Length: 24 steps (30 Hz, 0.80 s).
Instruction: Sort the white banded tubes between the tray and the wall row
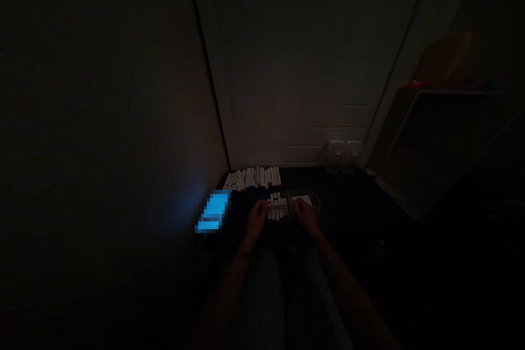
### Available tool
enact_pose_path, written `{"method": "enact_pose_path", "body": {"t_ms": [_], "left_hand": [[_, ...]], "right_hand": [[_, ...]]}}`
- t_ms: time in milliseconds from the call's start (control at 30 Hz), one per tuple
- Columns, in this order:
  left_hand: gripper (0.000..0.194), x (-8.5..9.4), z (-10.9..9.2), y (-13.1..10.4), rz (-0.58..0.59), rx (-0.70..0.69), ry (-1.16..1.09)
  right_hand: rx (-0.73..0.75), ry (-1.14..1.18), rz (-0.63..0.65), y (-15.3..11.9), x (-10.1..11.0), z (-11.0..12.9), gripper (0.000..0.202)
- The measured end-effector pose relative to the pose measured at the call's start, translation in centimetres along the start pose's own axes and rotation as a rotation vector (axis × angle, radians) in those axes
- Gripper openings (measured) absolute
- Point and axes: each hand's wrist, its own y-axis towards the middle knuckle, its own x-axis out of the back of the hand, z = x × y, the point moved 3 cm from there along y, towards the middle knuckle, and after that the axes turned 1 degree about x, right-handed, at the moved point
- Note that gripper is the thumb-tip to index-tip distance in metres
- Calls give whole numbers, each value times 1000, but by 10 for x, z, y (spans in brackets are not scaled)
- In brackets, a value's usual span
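Observation:
A white marker lies crosswise between my two hands, above an open plastic case. My left hand pinches its left end, and my right hand has closed fingers at its right end. Below it, several white markers stand side by side in the left half of the case. A pale flat piece shows in the right half. Just behind the case, a row of white markers with coloured ends lies on the dark surface. Dim light hides finer details.
A glowing blue screen stands left of the case, near the left wall. Two clear containers with labels are at the back right against the pale panel. A shelf unit rises at the right. My legs are in front.

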Motion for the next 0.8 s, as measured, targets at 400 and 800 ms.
{"method": "enact_pose_path", "body": {"t_ms": [400,800], "left_hand": [[28,1,1,0,11,-9,21],[28,0,5,0,18,5,6]], "right_hand": [[-24,-11,7,-1,0,2,39],[-16,-8,20,-2,3,4,37]]}}
